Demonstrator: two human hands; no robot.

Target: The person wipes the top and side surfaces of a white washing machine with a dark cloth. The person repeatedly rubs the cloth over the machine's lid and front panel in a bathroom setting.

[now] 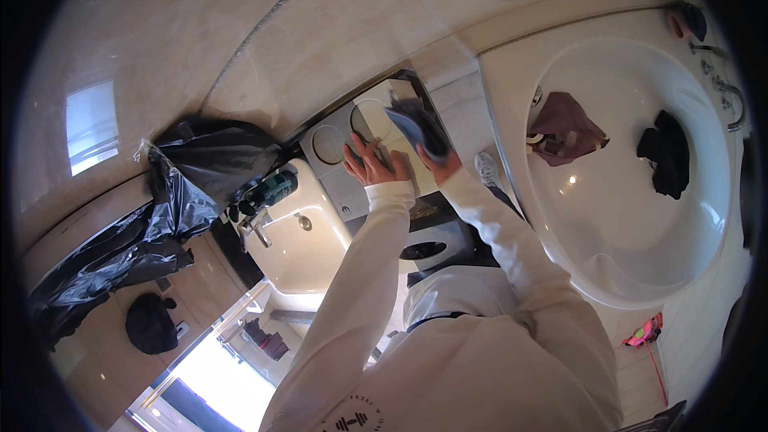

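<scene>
A grey and cream cover (336, 183) with circle prints lies over the top of a low appliance in front of me. My left hand (373, 163) rests on it palm down, fingers spread. To its right, my right hand (441, 165) grips a dark blue item (423, 129), blurred by motion; whether it is cloth or something firmer I cannot tell. The item's far end is over the cover's right part.
Left of the cover are a white washbasin (303, 252) with its tap (259, 233), a dark green bottle (279, 187) and black plastic sheeting (216, 147). A white bathtub (618, 210) at the right holds a maroon cloth (564, 126) and a black garment (669, 156).
</scene>
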